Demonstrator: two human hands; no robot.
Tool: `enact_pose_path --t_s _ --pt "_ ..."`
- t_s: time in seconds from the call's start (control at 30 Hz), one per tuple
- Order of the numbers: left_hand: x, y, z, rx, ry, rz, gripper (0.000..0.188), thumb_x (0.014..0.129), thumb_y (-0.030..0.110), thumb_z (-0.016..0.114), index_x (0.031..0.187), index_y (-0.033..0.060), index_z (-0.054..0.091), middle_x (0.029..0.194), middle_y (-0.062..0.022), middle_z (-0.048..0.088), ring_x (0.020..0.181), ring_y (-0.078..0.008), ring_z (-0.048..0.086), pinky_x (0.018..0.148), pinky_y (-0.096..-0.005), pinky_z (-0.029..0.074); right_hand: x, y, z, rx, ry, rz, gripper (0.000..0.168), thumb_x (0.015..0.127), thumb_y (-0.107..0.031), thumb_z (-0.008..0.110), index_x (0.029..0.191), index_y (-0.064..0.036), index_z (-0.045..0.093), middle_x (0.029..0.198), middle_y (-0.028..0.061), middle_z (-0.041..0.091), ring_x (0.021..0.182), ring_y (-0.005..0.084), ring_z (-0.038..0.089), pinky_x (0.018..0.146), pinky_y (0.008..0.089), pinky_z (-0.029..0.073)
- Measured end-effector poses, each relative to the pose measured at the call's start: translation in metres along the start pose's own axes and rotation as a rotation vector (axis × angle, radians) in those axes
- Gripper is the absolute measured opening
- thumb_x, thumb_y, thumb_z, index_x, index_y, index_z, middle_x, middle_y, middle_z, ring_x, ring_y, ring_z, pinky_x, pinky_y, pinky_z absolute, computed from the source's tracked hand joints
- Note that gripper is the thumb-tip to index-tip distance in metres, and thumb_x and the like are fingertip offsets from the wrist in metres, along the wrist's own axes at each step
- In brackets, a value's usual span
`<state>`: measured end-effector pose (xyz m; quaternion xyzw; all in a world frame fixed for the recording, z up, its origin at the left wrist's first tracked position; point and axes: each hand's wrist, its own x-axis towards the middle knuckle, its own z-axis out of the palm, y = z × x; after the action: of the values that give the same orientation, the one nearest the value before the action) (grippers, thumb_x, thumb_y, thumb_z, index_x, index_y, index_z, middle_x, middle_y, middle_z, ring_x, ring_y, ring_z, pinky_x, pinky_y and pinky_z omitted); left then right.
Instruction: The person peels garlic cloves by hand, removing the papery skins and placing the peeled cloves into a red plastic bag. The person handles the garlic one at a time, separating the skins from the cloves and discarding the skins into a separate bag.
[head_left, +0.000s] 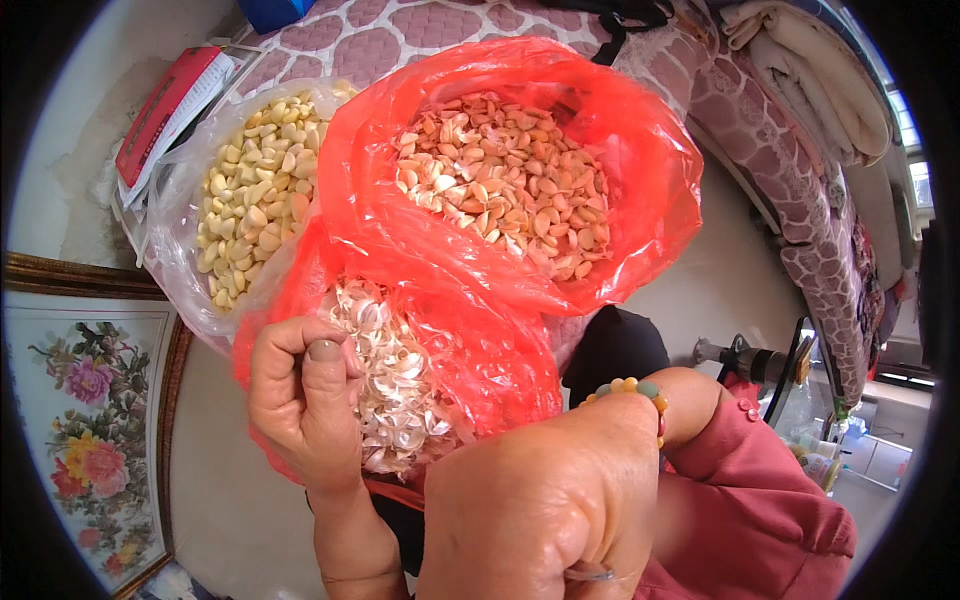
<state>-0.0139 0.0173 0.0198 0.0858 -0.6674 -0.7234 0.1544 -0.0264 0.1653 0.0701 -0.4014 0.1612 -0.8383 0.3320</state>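
My left hand (307, 397) is held over the left side of a red plastic bag (487, 360) of papery garlic skins (394, 382). Its fingers are curled with the thumb against them; whether something is between them cannot be seen. Very near the camera is my right hand (540, 502), its fingertips hidden, with a beaded bracelet (626, 386) at the wrist and a thin ring-like band (589, 574) at a finger. Beyond the skins, another red plastic bag (652, 187) holds unpeeled garlic cloves (517, 180). To its left, peeled garlic cloves (255, 187) fill a clear plastic bag (169, 217).
A giraffe-patterned quilted cover (435, 26) lies behind the bags. A red booklet with papers (169, 116) rests at the upper left, above a framed flower picture (97, 457). Folded bedding (817, 82) is at the upper right. A black rounded thing (619, 345) is right of the skins.
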Motion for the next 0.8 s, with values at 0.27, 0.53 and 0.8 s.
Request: enact_pose_path --t_s 0.27,0.53,0.8 --pt "0.001 -0.004 0.002 0.024 0.011 0.052 0.014 0.091 0.017 0.059 0.087 0.0044 0.054 0.064 -0.0017 0.046 0.047 -0.0041 0.035 0.041 -0.0158 0.026 0.017 -0.010 -0.018 -0.073 -0.032 0.055 0.014 0.080 -0.016 0.065 0.080 -0.004 0.058 0.072 0.0049 0.060 0.083 0.0184 0.035 0.069 0.0330 0.029" --pt "0.002 0.000 -0.005 0.189 0.196 0.155 0.014 0.091 0.015 0.057 0.088 0.0017 0.054 0.070 -0.0033 0.054 0.053 -0.0052 0.042 0.045 -0.0153 0.030 0.025 -0.017 -0.047 0.071 0.395 0.406 0.018 0.090 -0.017 0.057 0.095 0.000 0.061 0.081 0.0045 0.064 0.053 0.0053 0.039 0.046 0.0201 0.032" --pt "0.008 0.000 -0.009 -0.058 0.151 0.227 0.011 0.090 0.007 0.052 0.097 -0.0002 0.055 0.080 -0.0070 0.058 0.054 -0.0050 0.041 0.047 -0.0155 0.031 0.022 0.015 -0.078 -0.088 0.690 0.339 0.021 0.090 -0.016 0.060 0.098 0.003 0.062 0.082 0.0125 0.065 0.039 0.0026 0.034 0.037 0.0176 0.025"
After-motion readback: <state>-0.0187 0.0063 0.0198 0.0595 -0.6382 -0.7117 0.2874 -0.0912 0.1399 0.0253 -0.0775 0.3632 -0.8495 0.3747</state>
